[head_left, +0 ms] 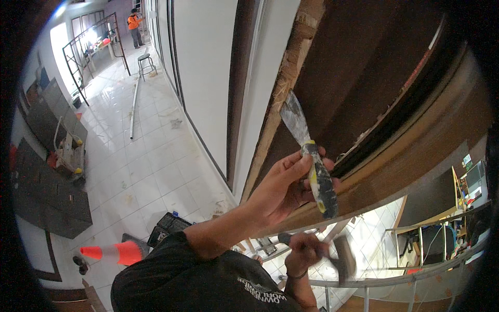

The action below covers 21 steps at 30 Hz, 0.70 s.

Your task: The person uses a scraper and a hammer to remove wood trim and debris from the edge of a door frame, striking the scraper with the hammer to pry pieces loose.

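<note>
My left hand point(291, 179) is closed round the black and yellow handle of a putty knife point(323, 193), which is smeared with dried white material. Its blade points up, the tip touching or very near the rough, splintered wooden edge point(295, 60) beside a dark brown panel point(358, 73). Lower down, my right hand point(304, 253) grips a hammer point(343, 260), whose head is blurred by motion. The hammer is apart from the putty knife's butt end. A curved brown wooden band point(384, 177) runs along the panel's right side.
A metal railing point(374, 284) curves along the lower right. On the tiled floor to the left are an orange and white cone point(125, 253), a black toolbox point(167, 227), a long pipe point(134, 112) and a stool point(146, 63). A person in an orange top point(133, 23) stands far back, near a scaffold frame point(121, 49).
</note>
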Each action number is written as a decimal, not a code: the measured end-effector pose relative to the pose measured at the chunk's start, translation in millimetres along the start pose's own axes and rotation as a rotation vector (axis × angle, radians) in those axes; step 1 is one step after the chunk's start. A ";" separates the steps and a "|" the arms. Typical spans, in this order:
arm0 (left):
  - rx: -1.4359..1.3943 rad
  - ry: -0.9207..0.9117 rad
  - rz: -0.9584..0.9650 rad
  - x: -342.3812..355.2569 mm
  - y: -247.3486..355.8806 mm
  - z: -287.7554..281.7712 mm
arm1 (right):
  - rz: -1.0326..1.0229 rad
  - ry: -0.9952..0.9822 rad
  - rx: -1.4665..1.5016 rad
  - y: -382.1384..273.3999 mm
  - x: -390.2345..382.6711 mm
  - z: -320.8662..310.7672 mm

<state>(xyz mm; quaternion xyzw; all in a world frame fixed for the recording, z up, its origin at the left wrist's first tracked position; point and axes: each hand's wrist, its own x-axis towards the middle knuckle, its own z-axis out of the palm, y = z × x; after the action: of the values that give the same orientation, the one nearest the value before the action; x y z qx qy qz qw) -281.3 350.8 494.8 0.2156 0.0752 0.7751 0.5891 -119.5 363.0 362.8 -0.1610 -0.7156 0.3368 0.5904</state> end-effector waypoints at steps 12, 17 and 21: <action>0.004 0.009 0.093 5.3 -9.6 5.0 | 0.424 -0.073 0.215 -5.7 18.5 -2.1; 0.043 0.063 0.111 6.1 -12.8 8.4 | 0.033 -0.130 0.066 -9.2 33.2 -8.8; 0.006 0.032 0.154 7.5 -13.9 11.7 | 0.252 -0.122 0.269 -0.3 16.7 -7.6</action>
<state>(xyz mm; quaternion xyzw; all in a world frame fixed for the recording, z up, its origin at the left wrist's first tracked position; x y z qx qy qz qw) -265.8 360.4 502.0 0.2102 0.0704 0.8212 0.5259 -116.4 375.5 375.9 -0.1482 -0.6727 0.5098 0.5154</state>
